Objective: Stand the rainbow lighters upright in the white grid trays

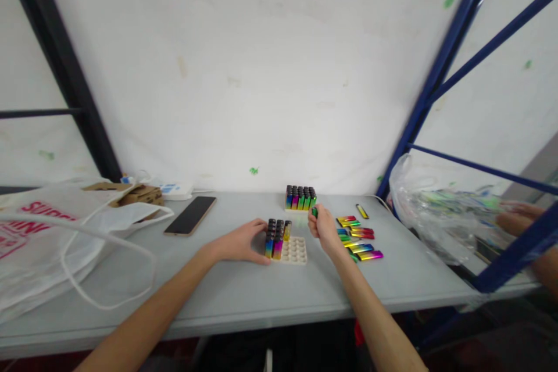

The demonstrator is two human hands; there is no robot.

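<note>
A white tray with round holes (297, 251) lies on the table, its left part filled with upright coloured lighters (274, 239). My left hand (244, 242) rests at the tray's left side, thumb and fingers spread around the edge of the lighters. Above and right of the tray, my right hand (324, 224) is closed on a green lighter (314, 211), only its end showing. Several loose lighters (361, 248) lie flat to the right of my right hand. Behind the tray stands a second block full of upright lighters (300, 198).
A phone (192, 215) lies left of my left hand. White plastic bags (47, 232) and a cardboard box (139, 195) are at the far left. One yellow lighter (361, 211) lies apart. Beyond the blue frame (414, 122) at right are clear plastic bags (431, 215) and another person's hand.
</note>
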